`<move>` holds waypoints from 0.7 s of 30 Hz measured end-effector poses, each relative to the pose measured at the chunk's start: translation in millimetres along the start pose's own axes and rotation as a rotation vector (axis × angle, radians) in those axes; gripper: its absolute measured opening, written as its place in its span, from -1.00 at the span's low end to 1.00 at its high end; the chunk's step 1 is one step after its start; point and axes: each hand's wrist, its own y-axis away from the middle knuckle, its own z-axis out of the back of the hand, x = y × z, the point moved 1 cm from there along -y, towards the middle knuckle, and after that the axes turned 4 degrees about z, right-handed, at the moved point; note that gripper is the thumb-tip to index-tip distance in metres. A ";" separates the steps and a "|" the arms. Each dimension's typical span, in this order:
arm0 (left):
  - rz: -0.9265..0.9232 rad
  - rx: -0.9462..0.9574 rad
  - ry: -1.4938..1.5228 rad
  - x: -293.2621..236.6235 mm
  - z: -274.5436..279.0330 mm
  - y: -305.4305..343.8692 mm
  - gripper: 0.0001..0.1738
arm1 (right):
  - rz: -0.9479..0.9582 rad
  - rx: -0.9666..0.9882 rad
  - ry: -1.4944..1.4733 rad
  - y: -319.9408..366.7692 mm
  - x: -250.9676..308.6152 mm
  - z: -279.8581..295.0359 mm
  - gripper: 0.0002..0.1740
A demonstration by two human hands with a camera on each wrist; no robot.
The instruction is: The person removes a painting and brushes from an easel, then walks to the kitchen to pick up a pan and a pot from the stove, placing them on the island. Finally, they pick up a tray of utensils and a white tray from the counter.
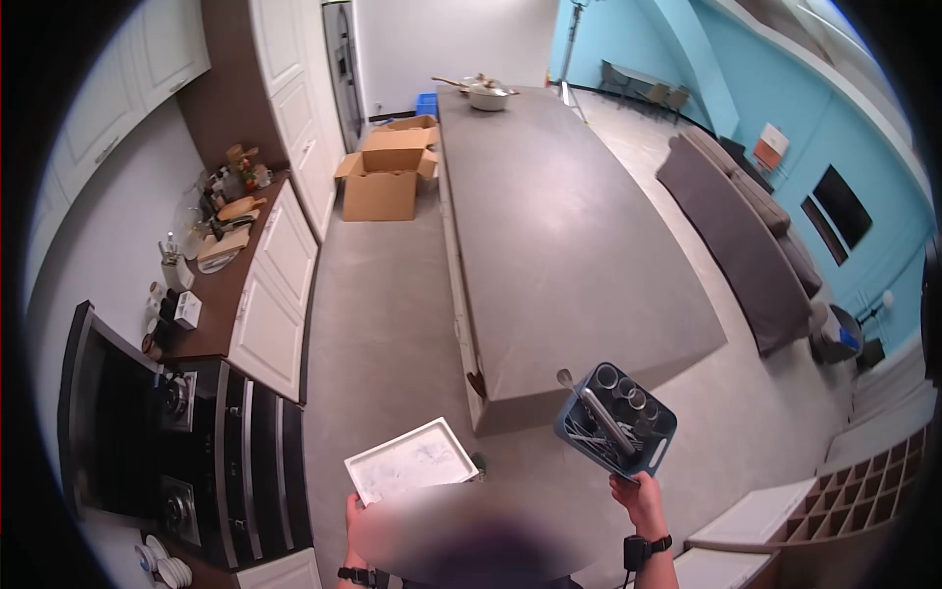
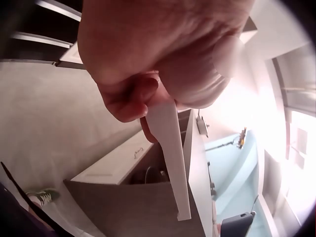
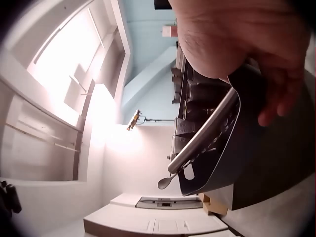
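My left hand (image 2: 163,49) grips a shallow white tray (image 1: 412,461) by its near edge. The left wrist view shows the tray edge-on, with fingers curled round it and the thumb on the other side. To the right, my right hand (image 1: 641,501) holds a dark blue basket (image 3: 244,138) by its near wall, fingers on the outside. Several clear glasses (image 1: 607,376) stand along one side of the basket. A long silver bar (image 1: 608,422) lies slanted across it over thin metal utensils (image 1: 586,439), and a spoon (image 1: 564,377) sticks out over the rim.
A long grey island (image 1: 589,265) stretches ahead, a lidded pot (image 1: 488,95) at its far end. Cardboard boxes (image 1: 381,191) stand on the floor to its left. The stove (image 1: 182,452) and cluttered brown counter (image 1: 218,294) line the left. A compartmented shelf (image 1: 863,501) stands at lower right.
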 end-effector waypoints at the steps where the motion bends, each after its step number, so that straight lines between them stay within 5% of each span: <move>1: 0.000 -0.073 0.045 2.3 5.5 -5.3 -0.64 | -0.005 0.046 0.001 -19.4 4.7 -21.0 -0.66; 11: 0.022 -0.534 0.138 -40.6 36.2 -68.1 -0.66 | -0.061 0.218 0.026 -181.5 44.7 -195.6 -0.72; 21: 0.117 -0.695 0.235 -42.8 80.7 -154.8 -0.73 | -0.064 0.126 0.077 -254.0 57.4 -304.0 -0.71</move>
